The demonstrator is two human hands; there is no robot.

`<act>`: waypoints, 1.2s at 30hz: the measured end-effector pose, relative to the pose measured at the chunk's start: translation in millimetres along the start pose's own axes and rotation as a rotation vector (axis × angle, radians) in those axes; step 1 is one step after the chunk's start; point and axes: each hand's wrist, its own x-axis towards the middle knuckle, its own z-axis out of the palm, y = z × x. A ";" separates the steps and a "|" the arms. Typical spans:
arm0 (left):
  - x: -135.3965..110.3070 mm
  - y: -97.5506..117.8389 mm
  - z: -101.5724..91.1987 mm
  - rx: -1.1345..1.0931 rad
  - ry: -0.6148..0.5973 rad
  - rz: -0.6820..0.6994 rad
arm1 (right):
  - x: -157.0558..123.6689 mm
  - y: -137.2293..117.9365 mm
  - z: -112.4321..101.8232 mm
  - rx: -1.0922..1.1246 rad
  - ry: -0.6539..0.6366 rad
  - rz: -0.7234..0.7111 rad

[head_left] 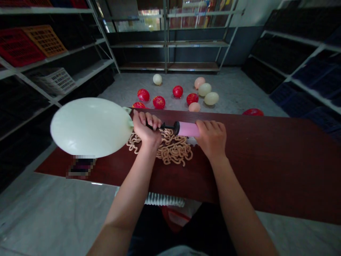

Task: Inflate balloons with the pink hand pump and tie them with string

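A large pale green balloon is inflated and lies sideways at the left, its neck beside my left hand. My left hand is closed around the black nozzle end of a balloon pump, where the balloon's neck meets it. My right hand wraps the far end of the pump's pink barrel. Between the two hands a stretch of black rod shows. Under the pump, a heap of beige uninflated long balloons lies on the dark red table.
A blurred-out flat object lies at the table's left edge. On the floor beyond are red balloons, pale ones and pink ones. Shelves with crates stand around the room.
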 end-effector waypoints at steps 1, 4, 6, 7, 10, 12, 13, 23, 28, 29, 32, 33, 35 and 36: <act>2.3 2.7 -1.9 -0.009 0.011 0.005 | -1.2 2.6 1.0 -0.015 0.003 0.006; 8.8 11.7 -6.5 -0.026 0.041 0.022 | -4.6 11.0 3.3 -0.062 -0.001 0.043; 12.7 18.6 -8.7 -0.028 0.064 0.034 | -6.1 16.3 4.2 -0.072 -0.009 0.080; 14.5 22.0 -9.7 -0.024 0.078 0.039 | -6.5 18.7 4.7 -0.069 -0.008 0.101; 18.1 30.3 -11.9 -0.001 0.108 0.058 | -6.9 23.9 6.1 -0.054 0.008 0.150; 18.4 33.0 -12.5 0.005 0.100 0.074 | -7.0 25.4 7.1 -0.041 0.017 0.154; 17.8 33.3 -12.3 0.005 0.089 0.082 | -7.2 25.6 7.5 -0.034 0.014 0.152; -2.5 12.2 0.4 0.007 -0.010 0.172 | -10.8 18.3 3.2 0.038 -0.118 0.135; -16.9 -6.4 11.5 0.039 -0.060 0.105 | -6.8 -4.0 -3.0 0.147 -0.142 0.050; -19.7 -10.9 12.9 0.058 -0.062 0.089 | -6.4 -8.6 -3.7 0.170 -0.143 0.033; -25.2 -22.9 13.8 0.111 -0.057 0.039 | -6.9 -16.8 -3.5 0.224 -0.150 -0.003; -25.8 -25.7 13.1 0.120 -0.056 0.024 | -7.6 -17.4 -2.6 0.227 -0.148 -0.006; -24.7 -28.5 10.9 0.119 -0.053 -0.003 | -9.2 -16.8 -0.1 0.213 -0.131 -0.009; -23.2 -28.3 9.6 0.113 -0.047 -0.014 | -9.9 -16.4 1.3 0.203 -0.118 -0.010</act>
